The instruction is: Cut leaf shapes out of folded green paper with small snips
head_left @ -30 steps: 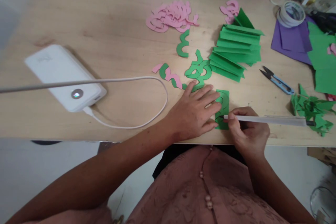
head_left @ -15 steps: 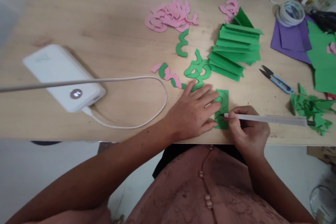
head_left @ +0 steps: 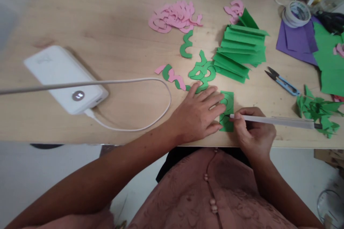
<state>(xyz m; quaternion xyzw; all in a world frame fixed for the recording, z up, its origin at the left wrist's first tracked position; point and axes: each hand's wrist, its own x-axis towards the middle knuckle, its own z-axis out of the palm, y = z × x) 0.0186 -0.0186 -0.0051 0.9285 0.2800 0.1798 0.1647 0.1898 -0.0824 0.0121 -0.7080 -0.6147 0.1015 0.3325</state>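
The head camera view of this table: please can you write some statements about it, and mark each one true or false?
1. The left hand rests open, with its fingers on a piece of green paper. True.
2. The right hand holds the blue scissors. False: it holds a long white tool, and the scissors lie on the table.
3. A white cable runs from the power bank. True.
4. The pink paper pieces lie on the purple paper. False: they lie on the wooden table.
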